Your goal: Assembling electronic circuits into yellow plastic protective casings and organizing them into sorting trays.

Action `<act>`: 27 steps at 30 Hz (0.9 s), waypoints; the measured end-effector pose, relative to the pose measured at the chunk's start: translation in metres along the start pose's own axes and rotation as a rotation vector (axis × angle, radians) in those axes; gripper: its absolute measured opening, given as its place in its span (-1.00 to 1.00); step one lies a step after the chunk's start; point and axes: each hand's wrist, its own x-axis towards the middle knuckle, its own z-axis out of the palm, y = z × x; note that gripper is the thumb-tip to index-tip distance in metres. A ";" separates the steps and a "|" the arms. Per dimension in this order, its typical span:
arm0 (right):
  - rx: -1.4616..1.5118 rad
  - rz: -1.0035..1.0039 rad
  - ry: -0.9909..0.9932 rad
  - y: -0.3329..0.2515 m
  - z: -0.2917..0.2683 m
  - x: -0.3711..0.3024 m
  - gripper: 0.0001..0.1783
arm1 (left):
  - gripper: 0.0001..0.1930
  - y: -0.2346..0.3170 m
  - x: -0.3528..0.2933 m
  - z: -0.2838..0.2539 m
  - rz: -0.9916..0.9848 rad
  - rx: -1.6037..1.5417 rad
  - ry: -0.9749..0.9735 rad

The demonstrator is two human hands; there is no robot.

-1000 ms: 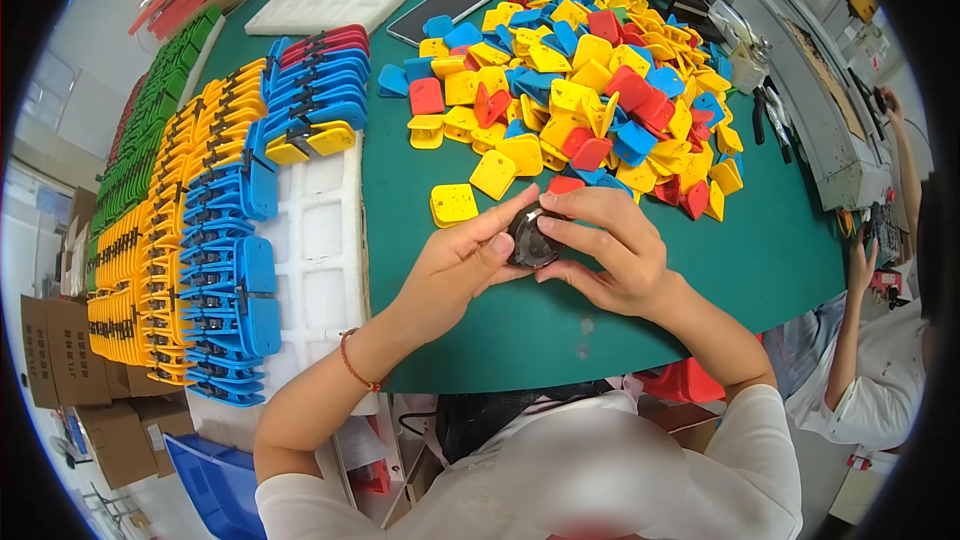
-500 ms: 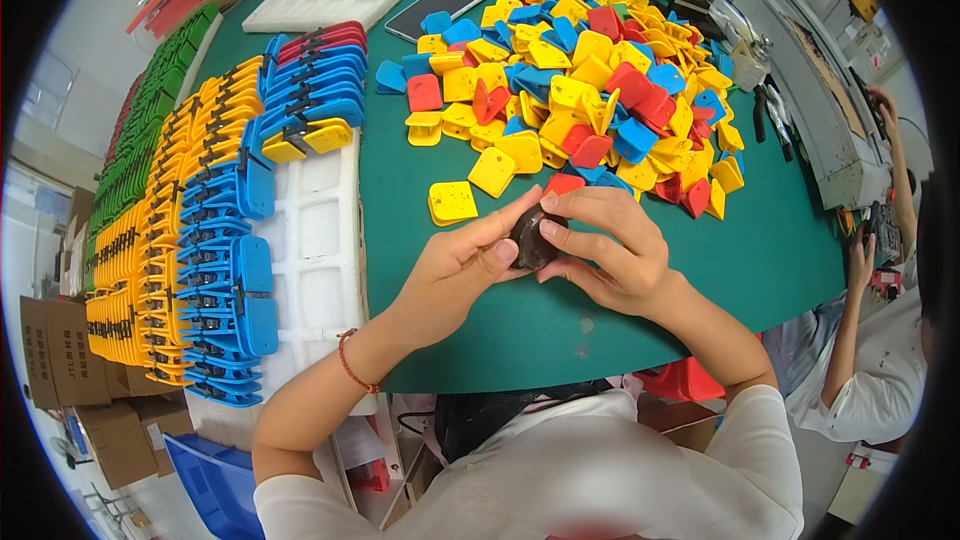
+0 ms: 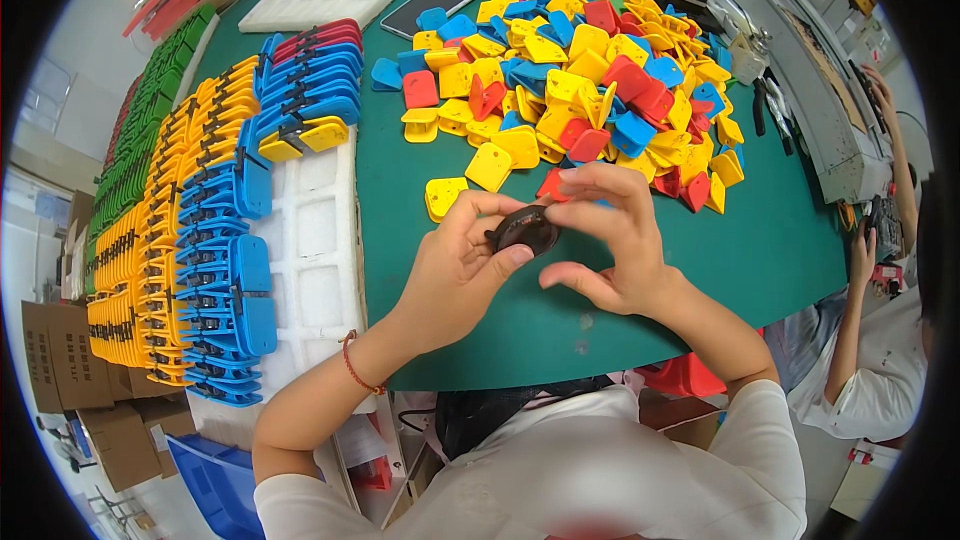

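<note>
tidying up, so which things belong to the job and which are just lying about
Probably the job: dark rounded part in the left hand, heaped plastic flaps, lined-up plastic clips

Probably just lying about: smartphone, cardboard boxes, blue plastic bin

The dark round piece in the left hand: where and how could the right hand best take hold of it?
The dark round piece is probably best pinched by its right rim, coming from the right. The left hand grips its left side, while the curved right rim faces the right hand, whose thumb stands clear.
</note>
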 end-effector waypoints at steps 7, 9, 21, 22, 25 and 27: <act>-0.084 0.094 -0.119 0.000 -0.001 -0.002 -0.62 | -0.77 -0.012 0.000 0.003 0.174 0.148 -0.037; -0.141 0.040 -0.183 0.000 -0.002 0.000 -0.67 | -0.77 -0.011 0.000 0.003 0.216 0.282 -0.008; -0.030 -0.036 -0.211 0.003 0.002 -0.005 -0.73 | -0.74 -0.001 -0.009 0.008 0.174 0.593 -0.006; -0.030 -0.034 -0.212 0.002 0.002 -0.005 -0.73 | -0.74 -0.001 -0.010 0.008 0.172 0.592 -0.007; -0.017 -0.047 -0.222 0.001 0.001 -0.003 -0.73 | -0.72 0.000 -0.011 0.008 0.214 0.622 -0.017; 0.013 -0.051 -0.243 0.001 0.001 -0.002 -0.74 | -0.71 0.000 -0.012 0.007 0.235 0.642 -0.026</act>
